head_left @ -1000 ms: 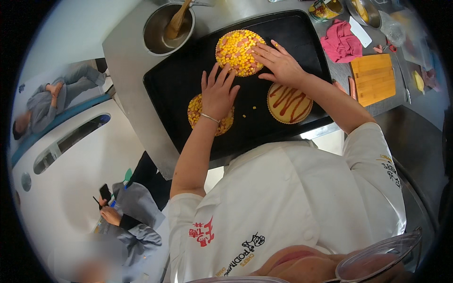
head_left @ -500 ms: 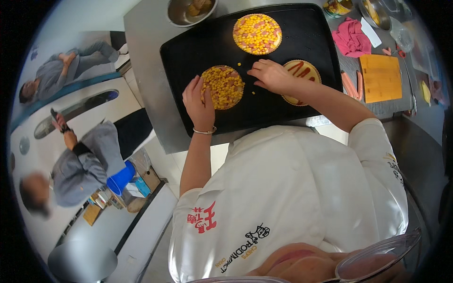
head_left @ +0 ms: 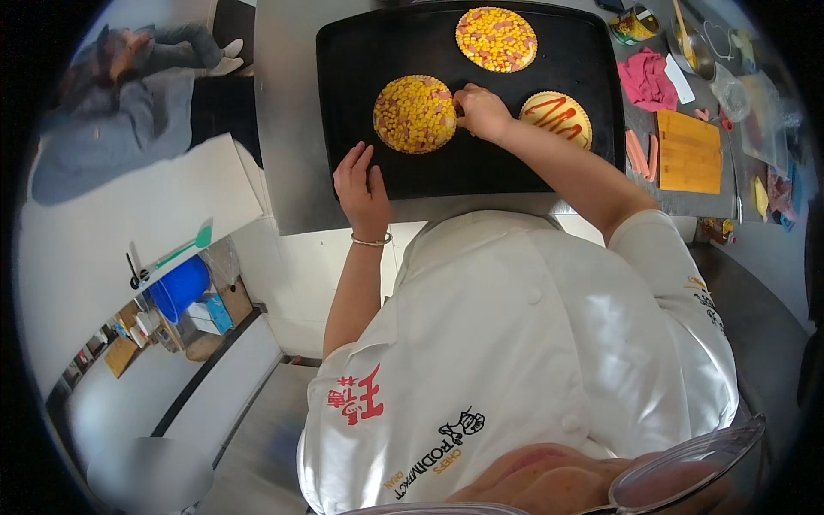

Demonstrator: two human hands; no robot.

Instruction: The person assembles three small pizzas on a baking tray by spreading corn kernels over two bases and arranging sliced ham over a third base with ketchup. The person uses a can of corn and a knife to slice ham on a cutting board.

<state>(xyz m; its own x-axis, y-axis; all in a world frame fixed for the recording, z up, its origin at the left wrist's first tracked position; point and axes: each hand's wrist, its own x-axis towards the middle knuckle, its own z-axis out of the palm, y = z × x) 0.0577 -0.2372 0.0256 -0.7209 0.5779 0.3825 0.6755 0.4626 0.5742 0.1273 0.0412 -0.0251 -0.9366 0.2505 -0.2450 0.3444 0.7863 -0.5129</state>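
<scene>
Right hand (head_left: 482,112) touches right edge of corn pizza (head_left: 415,113) mid-tray (head_left: 343,86). Left hand (head_left: 360,180) flat on tray's near-left corner. Sauced base (head_left: 556,118) right of it.

jacket: white chef's jacket (head_left: 515,343), short sleeves, cloth buttons
markings: red and black print on the left shoulder
wrist: thin bracelet (head_left: 371,243)

Near pizza base (head_left: 415,113): small, round, lying flat near the middle of the tray, thickly covered with yellow corn kernels and pink meat bits; its right edge touches the fingertips of the right hand (head_left: 481,112).
Baking tray (head_left: 360,51): large, black, rectangular, flat on the bench; the left hand (head_left: 362,182) rests on its front left edge.
</scene>
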